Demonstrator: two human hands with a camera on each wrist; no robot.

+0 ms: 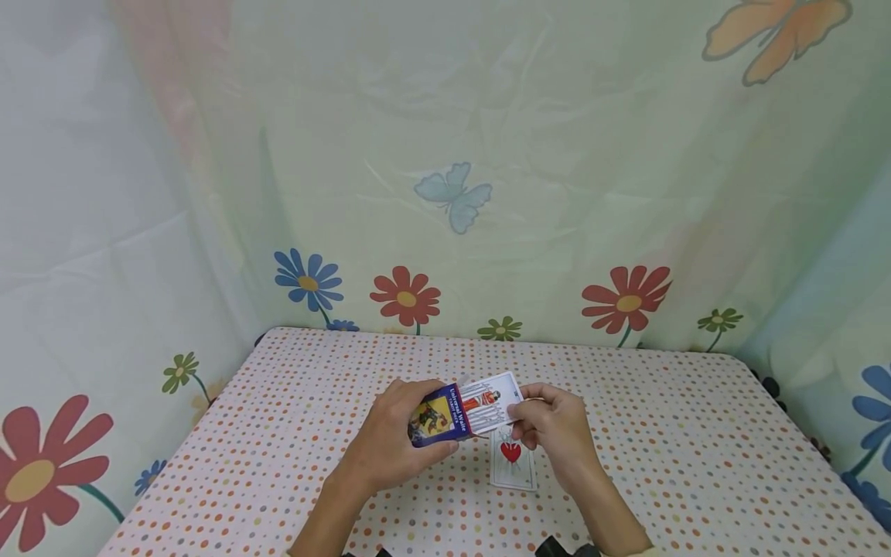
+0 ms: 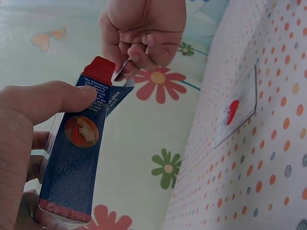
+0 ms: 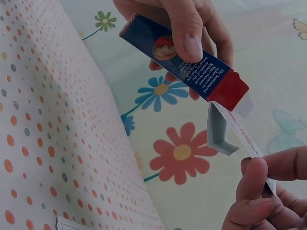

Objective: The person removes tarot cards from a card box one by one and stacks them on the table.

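- The left hand (image 1: 387, 433) grasps a tarot card box (image 1: 437, 418) at the lower centre of the head view, with its thumb along one narrow side.
- The right hand (image 1: 553, 422), just right of the box, pinches the outer end of a card (image 1: 490, 402) that reaches out from the box's mouth; its picture shows a red-clad figure among pale upright shapes.
- The box end is open: a red flap (image 3: 228, 91) and a pale lid flap (image 3: 218, 129) stand out at the middle right of the right wrist view.
- A second card (image 1: 511, 468) with a red heart lies face up on the dotted tabletop (image 1: 313, 402), below the first; the pinched card and right hand overlap its upper part in the head view.
- Behind rises a backdrop (image 1: 348, 155) printed with flowers and butterflies, an orange butterfly (image 1: 800, 35) at the upper right.
- Dark objects (image 1: 553, 546) poke in at the bottom edge; what they are is unclear.
- The box front reads "Universal Waite", with "Tarot Deck" in small letters beneath.
- Its narrow side bears a round face emblem (image 2: 82, 132) and text beginning "The luminescent color tones by"; the left thumb hides part of that text.
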